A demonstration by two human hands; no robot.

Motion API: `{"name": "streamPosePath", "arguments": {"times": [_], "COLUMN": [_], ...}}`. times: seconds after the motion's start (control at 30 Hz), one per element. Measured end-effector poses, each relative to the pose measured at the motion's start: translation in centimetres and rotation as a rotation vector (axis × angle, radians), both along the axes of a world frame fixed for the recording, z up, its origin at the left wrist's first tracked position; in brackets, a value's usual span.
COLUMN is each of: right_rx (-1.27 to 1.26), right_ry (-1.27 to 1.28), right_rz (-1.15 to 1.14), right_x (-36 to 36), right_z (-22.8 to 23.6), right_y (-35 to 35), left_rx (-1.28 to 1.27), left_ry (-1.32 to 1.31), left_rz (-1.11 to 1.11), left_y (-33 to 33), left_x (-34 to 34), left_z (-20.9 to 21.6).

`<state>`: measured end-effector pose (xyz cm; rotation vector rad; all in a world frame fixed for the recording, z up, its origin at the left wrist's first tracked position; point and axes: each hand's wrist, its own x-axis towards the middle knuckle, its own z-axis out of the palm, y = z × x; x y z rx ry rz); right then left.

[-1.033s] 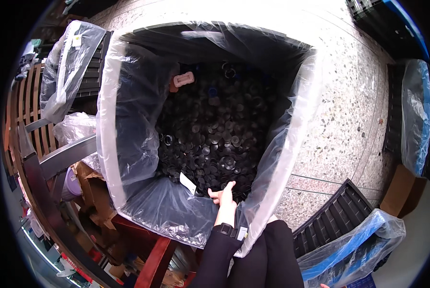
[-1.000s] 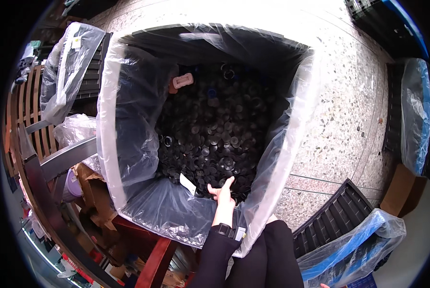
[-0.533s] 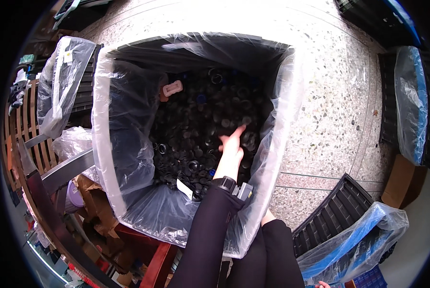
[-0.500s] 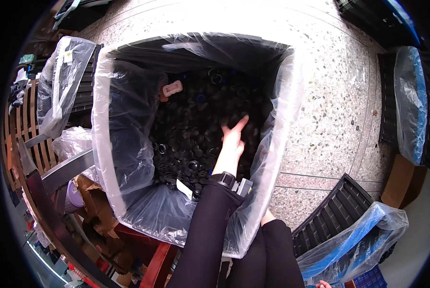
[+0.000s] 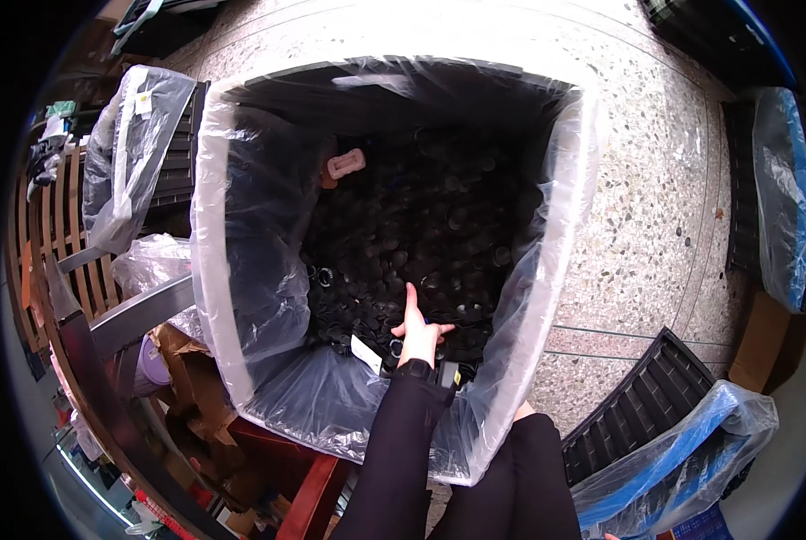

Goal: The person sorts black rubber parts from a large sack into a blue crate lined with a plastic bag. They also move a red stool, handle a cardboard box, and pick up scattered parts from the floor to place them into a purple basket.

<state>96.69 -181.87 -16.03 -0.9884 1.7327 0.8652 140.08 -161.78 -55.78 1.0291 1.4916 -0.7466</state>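
Observation:
My left hand (image 5: 416, 333), in a black sleeve with a dark band at the wrist, reaches down into a large bin (image 5: 212, 243) lined with clear plastic. Its fingers are spread, with one pointing away and another stretched to the right; I see nothing held in them. Under and around it lies a heap of small dark round pieces (image 5: 385, 238), like caps or discs. A white slip (image 5: 365, 354) lies just left of the hand. Farther back, a pale pink slotted piece (image 5: 346, 163) rests by the liner. My right hand is at most a sliver of skin at the lower edge.
Dark ribbed crates with plastic covers stand at the left (image 5: 142, 153), far right (image 5: 781, 198) and lower right (image 5: 673, 450). A brown cardboard box (image 5: 761, 346) is at the right. A reddish wooden frame (image 5: 313, 495) and a metal bar (image 5: 146, 315) border the bin's left.
My left hand has drawn back toward me across the heap, from the bin's middle to its near side. The whole view has shifted slightly, so the bin sits farther right.

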Motion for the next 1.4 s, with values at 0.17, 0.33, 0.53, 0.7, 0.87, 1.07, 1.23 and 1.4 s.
{"name": "streamPosePath", "arguments": {"times": [0.17,0.33,0.53,0.7,0.87,1.07,1.23,1.4], "right_rx": [-0.024,-0.037,-0.009,-0.008,-0.063,-0.029,0.065,-0.058], "right_ry": [0.003,-0.015,-0.006,-0.047,-0.028,0.002,-0.047,-0.109], "right_rz": [-0.048,0.077,0.040,0.054,0.048,-0.030,0.029,-0.133], "right_x": [-3.4,-0.8,-0.7,0.2,0.0,-1.7,-2.0,-3.8], "right_z": [-0.1,0.7,0.4,0.0,0.9,0.5,-0.3,1.7], "right_y": [-0.5,-1.1,-0.1,-0.3,-1.3,0.3,1.1,0.9], "left_rx": [-0.068,0.237,0.746,0.464,1.120,1.012,0.369,0.509], "left_ry": [-0.427,-0.545,-0.741,-1.101,-1.048,-0.629,-0.551,-0.491], "left_rz": [-0.633,-0.216,-1.238,-2.464,-2.417,-2.405,-2.049,-2.409], "left_y": [5.7,14.9,9.1,1.8,10.7,14.3,6.5,8.7], "left_x": [2.8,10.9,6.1,4.0,9.4,7.4,-1.3,-6.9], "left_z": [-1.9,-1.1,4.4,3.6,1.2,5.5,2.9,-0.5]}}
